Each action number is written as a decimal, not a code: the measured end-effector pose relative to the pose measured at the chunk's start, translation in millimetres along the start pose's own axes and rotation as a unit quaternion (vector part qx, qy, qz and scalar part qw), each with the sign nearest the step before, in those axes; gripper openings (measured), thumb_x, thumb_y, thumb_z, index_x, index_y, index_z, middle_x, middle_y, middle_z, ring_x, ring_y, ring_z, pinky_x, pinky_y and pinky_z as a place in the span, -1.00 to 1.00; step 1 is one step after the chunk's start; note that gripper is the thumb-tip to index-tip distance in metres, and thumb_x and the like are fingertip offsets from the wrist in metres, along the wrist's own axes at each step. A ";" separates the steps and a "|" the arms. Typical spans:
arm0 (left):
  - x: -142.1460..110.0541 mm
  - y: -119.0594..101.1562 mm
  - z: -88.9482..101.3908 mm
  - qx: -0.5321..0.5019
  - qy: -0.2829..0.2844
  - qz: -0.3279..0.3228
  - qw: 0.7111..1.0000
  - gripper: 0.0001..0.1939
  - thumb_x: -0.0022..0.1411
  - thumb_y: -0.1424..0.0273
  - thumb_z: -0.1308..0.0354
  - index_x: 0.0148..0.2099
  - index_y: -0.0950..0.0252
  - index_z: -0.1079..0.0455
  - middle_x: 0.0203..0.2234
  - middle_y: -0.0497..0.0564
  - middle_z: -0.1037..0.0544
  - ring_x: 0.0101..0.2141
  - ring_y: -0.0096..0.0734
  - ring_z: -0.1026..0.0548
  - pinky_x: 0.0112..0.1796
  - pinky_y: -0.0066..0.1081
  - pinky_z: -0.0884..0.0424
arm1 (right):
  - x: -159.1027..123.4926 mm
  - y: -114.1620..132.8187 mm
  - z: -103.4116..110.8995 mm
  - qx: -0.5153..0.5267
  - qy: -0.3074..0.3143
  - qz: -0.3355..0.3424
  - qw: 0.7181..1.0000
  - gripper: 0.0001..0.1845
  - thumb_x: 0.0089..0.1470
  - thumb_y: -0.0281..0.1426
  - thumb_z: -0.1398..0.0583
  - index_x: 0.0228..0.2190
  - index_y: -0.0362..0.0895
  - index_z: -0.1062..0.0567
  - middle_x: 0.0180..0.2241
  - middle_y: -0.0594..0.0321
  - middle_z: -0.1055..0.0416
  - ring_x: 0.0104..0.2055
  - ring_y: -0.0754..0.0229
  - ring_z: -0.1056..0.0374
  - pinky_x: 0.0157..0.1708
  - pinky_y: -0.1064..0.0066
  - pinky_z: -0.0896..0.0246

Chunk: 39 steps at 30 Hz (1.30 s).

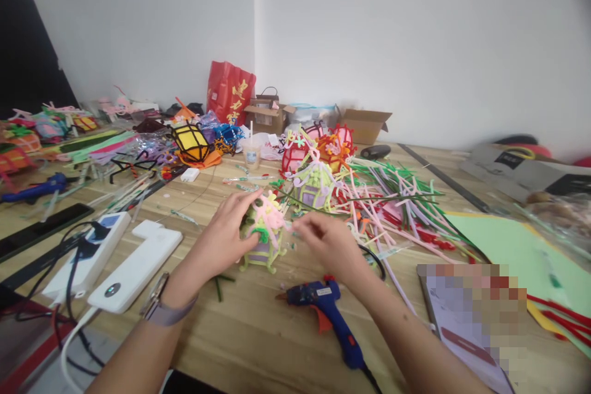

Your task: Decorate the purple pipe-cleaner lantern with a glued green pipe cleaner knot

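Two bare hands, both mine, work above a cluttered wooden table (249,345). My left hand (220,234) is partly closed around a small lantern (263,257) of fuzzy craft stems, thumb on the near side and fingers over the upper part. The piece sits upright at the middle of the table — green frame, lavender panels, pink top, with a yellow flower and a bright green trim.

My right hand (330,246) hovers just beside it, fingers curled and tips drawn together near the pink top; I cannot tell whether anything is pinched between them. A watch (157,292) circles my left wrist.

Below my right hand, a blue glue gun (330,314) lies on its side, nozzle pointing left. Just behind the piece in my grasp stands another green-and-lavender lantern (314,192), with a red-framed one (293,159) close behind it. Loose stems (406,203) in green, pink and red sprawl to the right, near a pale green sheet (508,243).

On the left, a white power bank (138,271) rests beside a power strip (90,261). Farther back — a drink cup (252,155), a yellow lantern (190,143) and a red bag (226,95) near the wall.
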State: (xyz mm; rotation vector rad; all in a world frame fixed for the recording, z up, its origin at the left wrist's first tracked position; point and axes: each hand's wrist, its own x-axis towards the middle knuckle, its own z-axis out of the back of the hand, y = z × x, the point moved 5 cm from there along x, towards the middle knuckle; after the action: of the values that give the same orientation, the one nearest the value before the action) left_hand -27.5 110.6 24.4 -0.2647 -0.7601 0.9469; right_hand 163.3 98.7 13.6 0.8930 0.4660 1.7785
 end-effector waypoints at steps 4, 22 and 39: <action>0.4 -0.1 -2.2 -0.004 0.006 -0.010 1.000 -0.26 0.08 0.51 -0.10 0.32 0.11 -0.11 0.10 0.07 -0.33 0.15 -0.12 -0.29 0.15 -0.15 -0.24 | 14.2 -24.3 -0.2 0.092 -0.007 -0.028 0.995 -0.81 0.06 -0.37 -0.16 -0.27 -0.12 -0.53 -0.28 0.16 -0.57 -0.28 0.16 -0.46 -0.27 0.35 -0.30; -31.7 23.2 -4.2 -0.063 -0.177 0.095 0.978 -0.50 0.12 0.32 -0.18 0.12 0.25 -0.26 0.04 0.17 -0.35 0.10 -0.12 -0.34 0.11 -0.07 -0.28 | 5.2 -45.4 -36.1 0.377 0.024 -0.228 0.897 -0.66 -0.17 -0.14 -0.35 -0.40 -0.10 -0.49 -0.49 0.32 -0.50 -0.44 0.25 -0.37 -0.34 0.38 -0.24; -26.2 38.1 -21.9 -0.503 -0.125 0.224 0.825 -0.62 -0.18 0.28 -0.45 -0.27 0.28 -0.49 -0.33 0.02 -0.60 -0.22 -0.24 -0.55 -0.19 -0.37 -0.44 | -6.6 -17.9 -39.6 0.546 0.000 -0.224 0.808 -0.60 -0.38 -0.20 -0.50 -0.51 -0.13 -0.51 -0.53 0.35 -0.43 -0.44 0.32 -0.32 -0.32 0.46 -0.24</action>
State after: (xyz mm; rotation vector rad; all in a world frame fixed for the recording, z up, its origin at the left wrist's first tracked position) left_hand -45.8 113.9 -23.3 -1.3164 -1.4507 0.9452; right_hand 145.8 103.5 -26.4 1.3821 1.6447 0.9599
